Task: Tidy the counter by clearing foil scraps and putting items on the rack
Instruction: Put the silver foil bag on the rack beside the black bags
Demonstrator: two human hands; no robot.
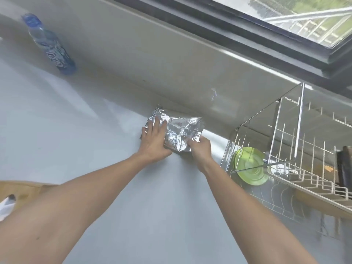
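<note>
A crumpled sheet of silver foil (180,130) lies on the pale counter (76,121) against the back wall. My left hand (154,140) presses flat on the foil's left part with fingers spread. My right hand (200,147) pinches the foil's lower right corner. To the right stands a wire dish rack (297,149). A green plate (251,166) leans upright in its lower tier.
A blue-labelled plastic bottle (51,46) stands at the back left of the counter. A small foil scrap (214,94) sticks to the back wall. A wooden board (24,191) shows at the left edge. A dark object (342,168) sits in the rack's right end. A window (285,16) runs above.
</note>
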